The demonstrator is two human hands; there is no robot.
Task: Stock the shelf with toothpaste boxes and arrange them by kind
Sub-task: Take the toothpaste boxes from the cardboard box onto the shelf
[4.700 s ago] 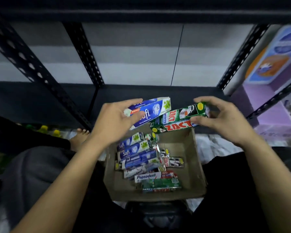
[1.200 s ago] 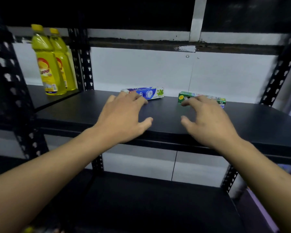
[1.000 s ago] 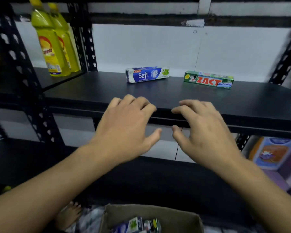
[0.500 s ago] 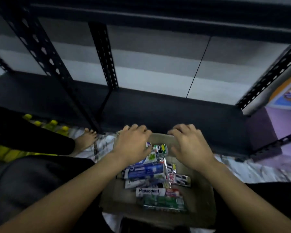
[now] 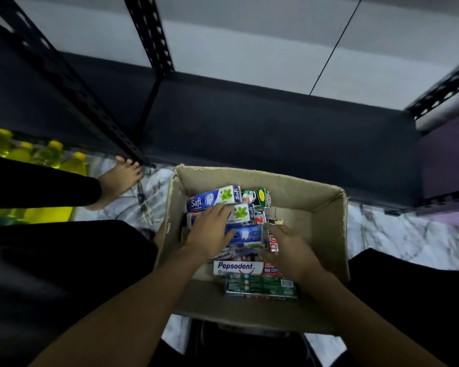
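Fingers [image 5: 219,213] — now down among toothpaste boxes [image 5: 212,201]

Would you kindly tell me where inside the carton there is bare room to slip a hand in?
Bare floor shows in the cardboard box on the right, between the right hand and the right wall, and between the green box and the near wall. The left and middle are crowded: Safi boxes, Pepsodent box, left hand.
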